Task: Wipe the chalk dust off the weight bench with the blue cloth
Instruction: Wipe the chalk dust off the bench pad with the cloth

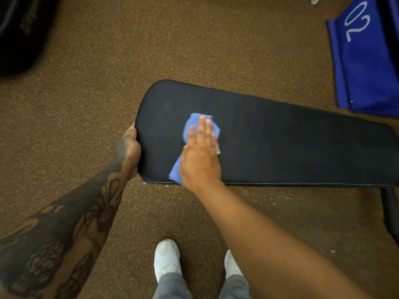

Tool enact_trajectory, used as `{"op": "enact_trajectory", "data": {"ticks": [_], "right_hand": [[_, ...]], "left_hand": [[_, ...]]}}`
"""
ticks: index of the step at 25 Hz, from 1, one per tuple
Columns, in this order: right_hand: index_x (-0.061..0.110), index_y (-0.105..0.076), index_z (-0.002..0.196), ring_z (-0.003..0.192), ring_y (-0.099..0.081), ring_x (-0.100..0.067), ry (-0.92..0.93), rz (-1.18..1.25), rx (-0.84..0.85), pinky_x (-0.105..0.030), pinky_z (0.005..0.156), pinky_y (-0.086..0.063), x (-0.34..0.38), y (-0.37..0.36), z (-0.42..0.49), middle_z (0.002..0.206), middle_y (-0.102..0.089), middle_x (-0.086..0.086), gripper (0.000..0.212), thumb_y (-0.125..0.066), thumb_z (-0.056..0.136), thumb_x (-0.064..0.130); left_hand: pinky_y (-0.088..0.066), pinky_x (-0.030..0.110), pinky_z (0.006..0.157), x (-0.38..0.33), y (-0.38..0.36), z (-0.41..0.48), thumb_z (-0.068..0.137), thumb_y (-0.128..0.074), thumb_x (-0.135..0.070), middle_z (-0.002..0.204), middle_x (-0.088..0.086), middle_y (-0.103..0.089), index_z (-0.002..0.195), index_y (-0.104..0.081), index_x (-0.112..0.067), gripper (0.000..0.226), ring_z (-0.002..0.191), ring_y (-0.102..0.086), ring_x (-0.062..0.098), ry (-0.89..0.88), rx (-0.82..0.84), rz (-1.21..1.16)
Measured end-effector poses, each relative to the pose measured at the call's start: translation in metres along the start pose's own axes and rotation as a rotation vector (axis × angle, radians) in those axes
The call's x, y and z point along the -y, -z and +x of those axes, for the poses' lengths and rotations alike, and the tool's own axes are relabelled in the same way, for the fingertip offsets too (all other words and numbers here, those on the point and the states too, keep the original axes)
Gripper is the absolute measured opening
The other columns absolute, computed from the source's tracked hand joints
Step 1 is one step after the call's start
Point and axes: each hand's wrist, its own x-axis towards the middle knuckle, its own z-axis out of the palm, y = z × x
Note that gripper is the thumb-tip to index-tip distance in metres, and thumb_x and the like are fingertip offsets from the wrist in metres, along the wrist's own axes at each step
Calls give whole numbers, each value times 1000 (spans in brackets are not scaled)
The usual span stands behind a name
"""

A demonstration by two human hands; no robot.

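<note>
The black padded weight bench (280,137) runs from the centre of the head view off to the right. A crumpled blue cloth (195,124) lies on its left part. My right hand (200,156) lies flat on the cloth, fingers extended and together, pressing it onto the pad. My left hand (128,151) grips the rounded left end of the bench, its fingers hidden under the edge. Faint pale smudges show on the pad left of the cloth. White specks of chalk lie on the floor under the near edge.
Brown speckled rubber floor (172,50) surrounds the bench. A blue box marked 02 (367,61) stands at the far right. A large black object (19,33) fills the top left corner. My white shoes (167,258) are on the floor below the bench. A black bench leg (390,212) shows at the right edge.
</note>
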Motion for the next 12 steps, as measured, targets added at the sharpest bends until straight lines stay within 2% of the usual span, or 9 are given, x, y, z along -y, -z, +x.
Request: {"op": "enact_trajectory", "data": {"ticks": [2, 5, 7, 10, 12], "right_hand": [[-1, -25, 149, 149, -4, -37, 211, -81, 75, -48, 121, -11, 15, -17, -32, 161, -10, -23, 62, -36, 88, 9], [1, -31, 147, 149, -12, -35, 333, -130, 55, -46, 121, -16, -16, -9, -50, 159, -18, -22, 60, -36, 89, 14], [1, -30, 148, 149, -10, -34, 222, -156, 29, -47, 121, -15, -32, 1, -38, 160, -15, -22, 58, -39, 91, 12], [1, -17, 151, 150, 7, -33, 14, -156, 41, -44, 122, 0, -22, 7, -1, 162, 1, -21, 58, -34, 97, 11], [2, -13, 152, 150, 10, -33, 4, -133, 67, -43, 121, 4, -2, 2, 10, 162, 5, -21, 59, -31, 97, 11]], "left_hand": [[-50, 12, 53, 2, 1, 0, 103, -30, -31, 83, -19, -71, 116, -64, -26, 37, 67, -67, -8, -1, 8, -22], [-51, 16, 57, 4, 2, 4, 103, -28, -33, 87, -18, -72, 124, -63, -25, 42, 71, -69, -5, 4, 23, -37], [-50, 15, 54, 3, 1, 5, 104, -26, -34, 89, -18, -71, 127, -61, -26, 43, 70, -68, -7, 14, 22, -23], [-48, 11, 51, 2, -1, 3, 104, -26, -30, 88, -20, -67, 122, -60, -29, 39, 68, -63, -10, 17, 16, -14], [-47, 9, 49, 3, -1, 3, 104, -25, -27, 89, -21, -65, 120, -59, -33, 38, 66, -62, -13, -2, 19, 19]]}}
